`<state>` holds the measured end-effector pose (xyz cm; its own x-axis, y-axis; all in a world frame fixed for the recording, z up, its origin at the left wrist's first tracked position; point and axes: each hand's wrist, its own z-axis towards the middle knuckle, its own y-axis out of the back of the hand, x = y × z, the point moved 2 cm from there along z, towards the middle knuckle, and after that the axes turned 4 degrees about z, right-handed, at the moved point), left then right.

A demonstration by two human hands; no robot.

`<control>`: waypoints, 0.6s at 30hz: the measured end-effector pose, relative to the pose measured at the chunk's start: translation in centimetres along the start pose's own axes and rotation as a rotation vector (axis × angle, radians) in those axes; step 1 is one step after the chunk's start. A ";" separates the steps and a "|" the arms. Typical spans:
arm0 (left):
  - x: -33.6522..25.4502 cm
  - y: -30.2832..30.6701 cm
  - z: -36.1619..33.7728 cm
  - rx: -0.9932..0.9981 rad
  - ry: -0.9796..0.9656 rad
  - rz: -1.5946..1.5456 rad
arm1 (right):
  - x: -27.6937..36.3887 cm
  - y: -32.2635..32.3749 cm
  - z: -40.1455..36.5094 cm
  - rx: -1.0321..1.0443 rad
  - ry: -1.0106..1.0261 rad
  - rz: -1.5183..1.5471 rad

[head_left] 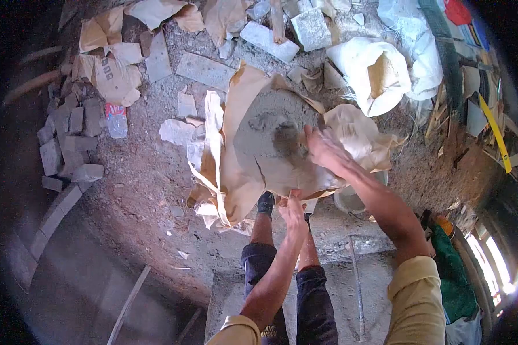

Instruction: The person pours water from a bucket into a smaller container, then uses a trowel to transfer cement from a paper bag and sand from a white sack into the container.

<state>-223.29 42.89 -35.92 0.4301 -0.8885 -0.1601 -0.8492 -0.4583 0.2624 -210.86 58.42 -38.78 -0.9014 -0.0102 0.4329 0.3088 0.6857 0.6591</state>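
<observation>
A torn brown paper bag lies opened out in front of me, with fine grey powder like cement inside. My left hand pinches the bag's near edge. Over the right side of the powder is my right hand, slightly blurred, its fingers curled. What those fingers hold, if anything, cannot be made out. Just left of them is a dark round patch, either a hollow or something sunk in the powder. A pale bucket shows partly beneath the bag and my right forearm.
An open white sack stands at the back right. Concrete blocks and torn paper lie behind the bag. A plastic bottle is near stacked bricks at left. A metal rod lies near my legs.
</observation>
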 end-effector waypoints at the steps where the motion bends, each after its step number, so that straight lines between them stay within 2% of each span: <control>1: 0.1 0.0 0.2 0.000 0.029 0.026 | 0.1 1.4 -0.5 0.000 0.036 -0.063; 2: 0.0 0.0 0.3 0.000 0.028 0.025 | 0.4 2.8 -0.8 0.002 0.073 -0.125; 3: 0.1 0.1 0.3 0.000 0.039 0.008 | 0.4 3.8 -0.2 0.232 -0.097 -0.139; 4: 0.0 0.1 0.1 -0.001 0.054 -0.006 | 0.1 4.2 -0.1 0.238 -0.100 -0.138; 5: 0.0 0.3 -0.2 -0.003 0.062 -0.003 | -0.2 4.6 -0.2 0.176 -0.076 -0.167; 7: -0.7 0.4 -0.4 0.060 -0.053 -0.011 | -1.6 4.3 0.2 0.042 -0.062 -0.205; 8: -0.7 0.7 -0.2 0.061 -0.052 -0.009 | -2.3 3.8 0.7 0.042 -0.065 -0.204; 11: -1.0 0.4 -0.4 0.177 -0.079 -0.048 | -4.3 2.8 2.1 -0.024 -0.017 -0.031; 12: -1.3 0.3 -0.6 0.130 -0.051 -0.064 | -4.8 2.5 2.5 -0.027 -0.021 -0.031; 14: -1.5 0.4 -0.3 0.077 -0.026 -0.080 | -5.0 1.8 3.1 0.110 -0.160 0.015; 15: -1.5 0.8 0.0 -0.066 -0.066 -0.087 | -5.4 1.2 3.3 0.110 -0.161 0.018; 16: -2.1 1.1 -0.3 -0.207 -0.103 -0.090 | -5.7 0.7 3.2 0.009 -0.126 -0.008; 17: -2.7 1.5 -0.7 -0.209 -0.099 -0.082 | -6.0 0.1 3.0 -0.089 -0.092 -0.032; 18: -3.8 2.1 -0.8 -0.223 -0.245 -0.178 | -6.4 -0.6 2.8 -0.089 -0.095 -0.030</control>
<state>-226.51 45.31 -33.98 0.4560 -0.7746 -0.4382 -0.6685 -0.6232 0.4059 -206.19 60.10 -43.67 -0.9340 0.0422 0.3547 0.3032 0.6185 0.7249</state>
